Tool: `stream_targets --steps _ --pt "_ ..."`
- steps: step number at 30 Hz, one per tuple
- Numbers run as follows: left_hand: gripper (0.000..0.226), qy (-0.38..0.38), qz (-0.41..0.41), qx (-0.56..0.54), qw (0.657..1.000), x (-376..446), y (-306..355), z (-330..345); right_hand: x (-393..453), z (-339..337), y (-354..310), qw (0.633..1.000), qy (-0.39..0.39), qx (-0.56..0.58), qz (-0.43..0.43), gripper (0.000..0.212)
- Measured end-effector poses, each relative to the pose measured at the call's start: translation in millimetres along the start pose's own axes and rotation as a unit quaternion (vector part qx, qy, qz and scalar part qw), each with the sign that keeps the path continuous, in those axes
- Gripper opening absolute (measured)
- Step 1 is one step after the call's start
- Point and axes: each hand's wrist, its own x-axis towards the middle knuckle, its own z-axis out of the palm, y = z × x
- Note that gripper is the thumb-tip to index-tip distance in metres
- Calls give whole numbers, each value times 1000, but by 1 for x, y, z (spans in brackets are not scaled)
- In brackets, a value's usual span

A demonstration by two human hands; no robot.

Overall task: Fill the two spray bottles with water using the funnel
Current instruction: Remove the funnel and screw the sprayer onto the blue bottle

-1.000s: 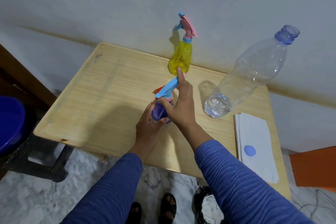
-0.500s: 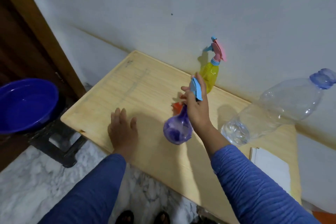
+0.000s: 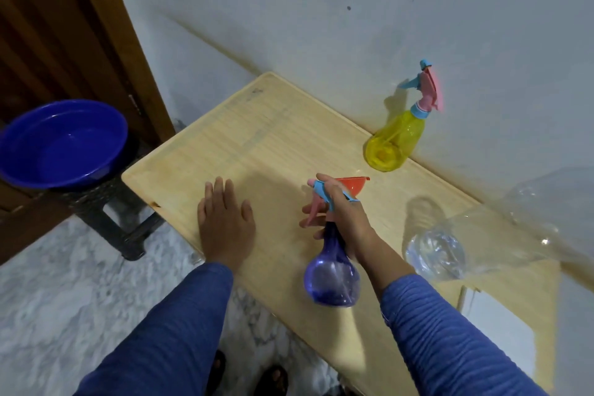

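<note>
My right hand grips the neck and trigger head of the purple spray bottle, which is lifted above the wooden table with its base tilted toward me. An orange funnel lies on the table just behind that hand. The yellow spray bottle with a pink and blue head stands upright by the wall. My left hand rests flat on the table near its front left edge, fingers spread, holding nothing.
A large clear plastic water bottle, holding a little water, stands at the right. White paper lies at the table's front right. A blue basin sits on a dark stool left of the table, beside a wooden door.
My left hand let go of the purple bottle and settled flat on the table. My right hand lifted the bottle off the surface and tilted it. The view swung left.
</note>
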Motion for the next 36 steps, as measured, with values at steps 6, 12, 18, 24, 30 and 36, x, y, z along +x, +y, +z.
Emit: stream_targets --steps 6,12,18,24,30,36 --pt "54 2 -1 -3 1000 1 0 -1 1 -3 0 999 24 -32 -26 28" --pt "54 5 0 -7 1000 0 2 -3 1 -8 -4 998 35 -32 -41 26" --pt "54 6 0 -3 1000 0 1 -2 -3 -9 -5 995 41 -51 -72 28" --pt "55 5 1 -3 1000 0 1 -1 -7 -10 -5 987 78 -57 -127 27" --pt "56 7 8 -8 1000 0 -1 -1 -17 -6 -13 960 89 -69 -255 30" --pt "53 -5 33 -19 999 0 -4 -1 -28 -1 -2 943 85 -151 -284 58"
